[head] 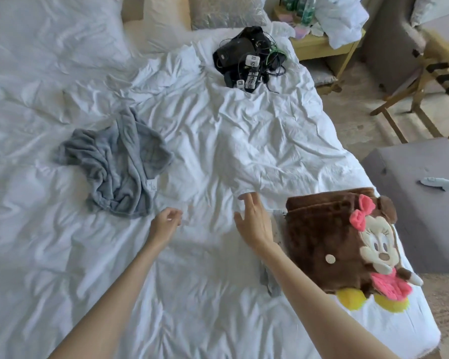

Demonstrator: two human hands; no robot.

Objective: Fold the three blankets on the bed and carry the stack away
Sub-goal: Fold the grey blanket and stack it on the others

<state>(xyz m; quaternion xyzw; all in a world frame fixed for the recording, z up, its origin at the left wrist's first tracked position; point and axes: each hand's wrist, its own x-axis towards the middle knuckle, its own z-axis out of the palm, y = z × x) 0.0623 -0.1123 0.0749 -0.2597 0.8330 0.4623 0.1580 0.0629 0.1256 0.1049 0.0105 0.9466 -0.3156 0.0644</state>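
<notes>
Folding seems partway: brown blanket sits folded beside the spread, empty right grip; left grip loose, empty. Next, both must reach the crumpled grey blanket beyond the left one

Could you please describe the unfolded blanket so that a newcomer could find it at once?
Start from the white bed that fills most of the view. On its left half, just beyond the left hand, lies the grey blanket. It is a crumpled heap, unlike the brown cartoon-mouse blanket folded square at the right edge.
</notes>
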